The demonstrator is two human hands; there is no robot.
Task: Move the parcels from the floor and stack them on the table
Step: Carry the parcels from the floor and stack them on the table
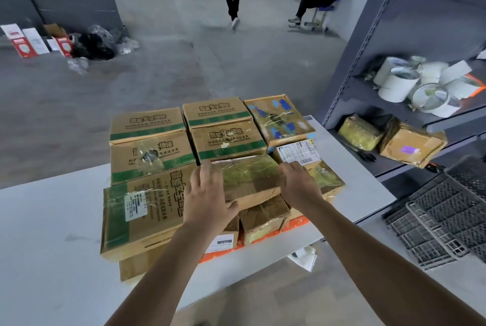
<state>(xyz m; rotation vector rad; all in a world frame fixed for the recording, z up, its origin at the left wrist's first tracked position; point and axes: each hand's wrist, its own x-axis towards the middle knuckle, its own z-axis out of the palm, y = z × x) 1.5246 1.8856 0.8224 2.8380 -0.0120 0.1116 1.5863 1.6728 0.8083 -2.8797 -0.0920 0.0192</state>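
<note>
Head view: left hand (207, 197) and right hand (299, 186) grip a parcel (252, 178), setting it on the pile (147, 147) on the counter (52, 220). Next, probably let go gently.

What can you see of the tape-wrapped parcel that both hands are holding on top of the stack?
The tape-wrapped parcel is a flat brown cardboard box. Its top looks greenish and shiny under wrinkled clear tape, and its near edge is worn. It lies roughly level over smaller cardboard boxes in the stack on the white table. The left hand holds its left end, fingers on top and thumb on the near side. The right hand holds its right end.
</note>
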